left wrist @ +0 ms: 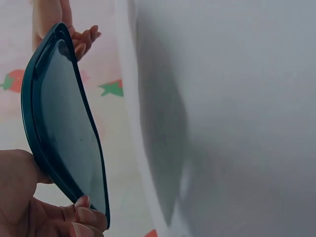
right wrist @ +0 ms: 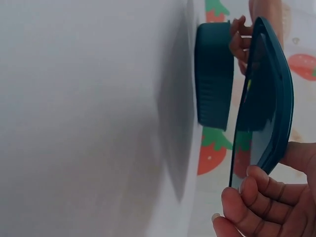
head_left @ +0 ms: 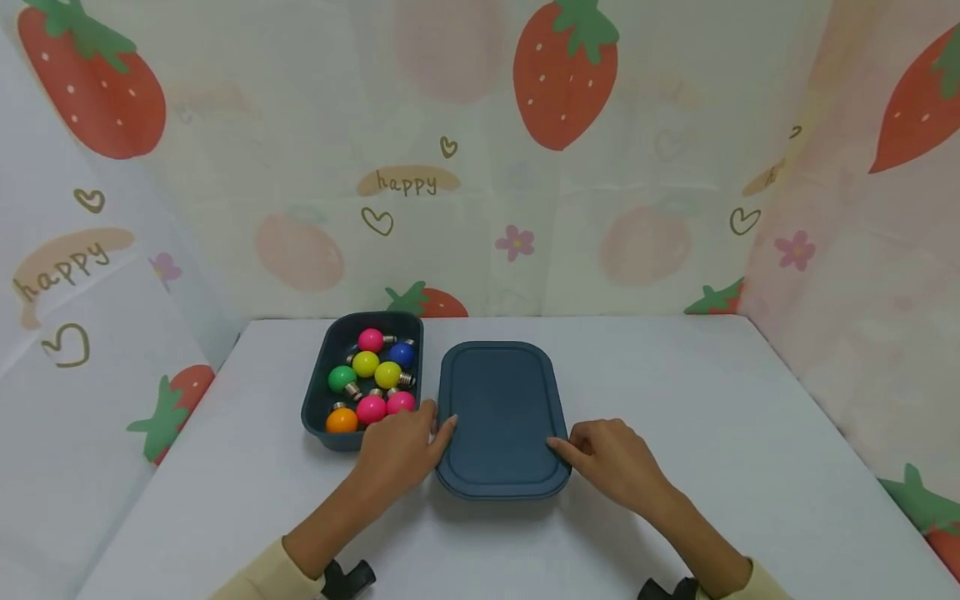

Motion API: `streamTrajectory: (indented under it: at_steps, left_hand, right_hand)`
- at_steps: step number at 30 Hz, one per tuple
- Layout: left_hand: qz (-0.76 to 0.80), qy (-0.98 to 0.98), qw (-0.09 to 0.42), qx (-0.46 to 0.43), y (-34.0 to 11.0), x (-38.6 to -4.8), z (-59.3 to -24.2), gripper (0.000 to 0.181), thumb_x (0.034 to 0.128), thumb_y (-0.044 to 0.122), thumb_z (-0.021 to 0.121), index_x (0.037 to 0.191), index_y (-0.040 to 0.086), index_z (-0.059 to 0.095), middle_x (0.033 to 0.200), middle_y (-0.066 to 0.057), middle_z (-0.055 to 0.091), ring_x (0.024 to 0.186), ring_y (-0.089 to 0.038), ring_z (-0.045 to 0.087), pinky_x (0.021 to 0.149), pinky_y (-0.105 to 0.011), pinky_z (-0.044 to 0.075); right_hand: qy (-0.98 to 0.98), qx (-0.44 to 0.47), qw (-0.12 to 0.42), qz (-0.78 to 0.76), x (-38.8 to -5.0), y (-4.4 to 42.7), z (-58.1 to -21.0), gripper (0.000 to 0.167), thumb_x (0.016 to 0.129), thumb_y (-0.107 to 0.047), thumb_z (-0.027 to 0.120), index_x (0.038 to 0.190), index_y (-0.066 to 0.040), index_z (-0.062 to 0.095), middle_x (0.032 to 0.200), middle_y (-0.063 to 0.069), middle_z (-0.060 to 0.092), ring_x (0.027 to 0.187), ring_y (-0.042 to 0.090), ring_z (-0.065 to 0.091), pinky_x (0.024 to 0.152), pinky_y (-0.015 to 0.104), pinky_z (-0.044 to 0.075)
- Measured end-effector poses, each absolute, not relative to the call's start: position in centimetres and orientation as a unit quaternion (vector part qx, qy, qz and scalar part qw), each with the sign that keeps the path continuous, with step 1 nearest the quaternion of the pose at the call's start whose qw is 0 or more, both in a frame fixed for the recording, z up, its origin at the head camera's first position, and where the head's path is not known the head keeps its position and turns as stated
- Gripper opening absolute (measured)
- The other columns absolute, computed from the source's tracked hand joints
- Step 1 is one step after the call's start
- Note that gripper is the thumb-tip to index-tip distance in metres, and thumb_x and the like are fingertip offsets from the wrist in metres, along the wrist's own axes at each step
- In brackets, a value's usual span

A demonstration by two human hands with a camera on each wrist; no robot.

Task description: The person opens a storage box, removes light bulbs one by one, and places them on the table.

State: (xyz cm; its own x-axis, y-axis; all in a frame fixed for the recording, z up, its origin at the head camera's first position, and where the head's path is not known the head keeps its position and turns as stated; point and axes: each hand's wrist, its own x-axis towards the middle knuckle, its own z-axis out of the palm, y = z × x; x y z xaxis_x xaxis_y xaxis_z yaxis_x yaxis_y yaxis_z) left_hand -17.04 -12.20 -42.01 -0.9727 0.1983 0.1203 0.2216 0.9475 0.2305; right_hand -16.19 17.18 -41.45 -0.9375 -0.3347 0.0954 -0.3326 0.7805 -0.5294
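Observation:
A dark blue lid is held above the white table, its shadow falling below. My left hand pinches its left edge, thumb on top and fingers under the rim, as the left wrist view shows on the lid. On the opposite edge my right hand pinches the lid the same way. Left of the lid stands a matching dark blue container holding several colored light bulbs, among them a green bulb, a blue bulb and an orange bulb. My left hand partly covers the container's near right corner.
The white tabletop extends to the right of the lid and in front of it. Strawberry-printed cloth hangs behind and along both sides. Black wrist straps show at the bottom of the head view.

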Motion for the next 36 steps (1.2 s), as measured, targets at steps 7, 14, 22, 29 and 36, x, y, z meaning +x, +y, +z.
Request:
streamTrajectory:
  at_steps: [7, 14, 22, 29, 36]
  left_hand:
    - [-0.113, -0.986, 0.025, -0.118, -12.4, -16.5, -43.0, 0.041, 0.1026, 0.047, 0.056, 0.095, 0.006, 0.062, 0.054, 0.000, 0.046, 0.045, -0.014, 0.045, 0.042, -0.025, 0.039]
    - [-0.105, -0.987, -0.021, -0.118, -12.5, -15.9, -43.9, 0.046, 0.1026, 0.048, 0.056, 0.102, 0.003, 0.066, 0.057, -0.001, 0.048, 0.050, -0.016, 0.049, 0.045, -0.027, 0.044]
    - [-0.117, -0.984, -0.035, -0.126, -12.9, -15.3, -44.8, 0.044, 0.1029, 0.043, 0.057, 0.105, 0.000, 0.066, 0.058, -0.001, 0.047, 0.051, -0.016, 0.049, 0.045, -0.027, 0.043]
    - [-0.110, -0.983, -0.060, -0.135, -13.2, -14.7, -45.0, 0.041, 0.1022, 0.042, 0.059, 0.103, 0.002, 0.066, 0.060, 0.000, 0.049, 0.056, -0.017, 0.050, 0.049, -0.031, 0.044]
    - [-0.123, -0.980, -0.091, -0.130, -13.1, -14.5, -45.0, 0.037, 0.1011, 0.039, 0.062, 0.101, 0.002, 0.066, 0.061, -0.001, 0.051, 0.060, -0.019, 0.052, 0.053, -0.035, 0.046]
  right_hand:
    - [0.945, -0.172, 0.019, -0.278, -16.1, 17.1, -42.4, 0.035, 0.097, -0.035, 0.069, 0.067, -0.018, 0.064, 0.052, -0.009, 0.046, 0.051, 0.007, 0.044, 0.048, 0.023, 0.035]
    - [0.942, -0.186, 0.038, -0.275, -15.6, 16.9, -43.2, 0.039, 0.096, -0.039, 0.070, 0.064, -0.017, 0.061, 0.052, -0.009, 0.043, 0.051, 0.007, 0.043, 0.048, 0.022, 0.034]
    - [0.944, -0.193, 0.062, -0.262, -14.8, 16.4, -44.4, 0.038, 0.094, -0.036, 0.072, 0.064, -0.017, 0.062, 0.056, -0.010, 0.049, 0.054, 0.006, 0.046, 0.048, 0.023, 0.037]
    - [0.943, -0.196, 0.091, -0.254, -14.3, 16.2, -44.7, 0.043, 0.094, -0.037, 0.072, 0.059, -0.017, 0.057, 0.053, -0.009, 0.045, 0.051, 0.007, 0.044, 0.045, 0.022, 0.033]
    - [0.940, -0.206, 0.121, -0.244, -14.2, 16.0, -44.6, 0.049, 0.095, -0.035, 0.071, 0.055, -0.018, 0.049, 0.051, -0.010, 0.037, 0.048, 0.006, 0.037, 0.044, 0.021, 0.025]
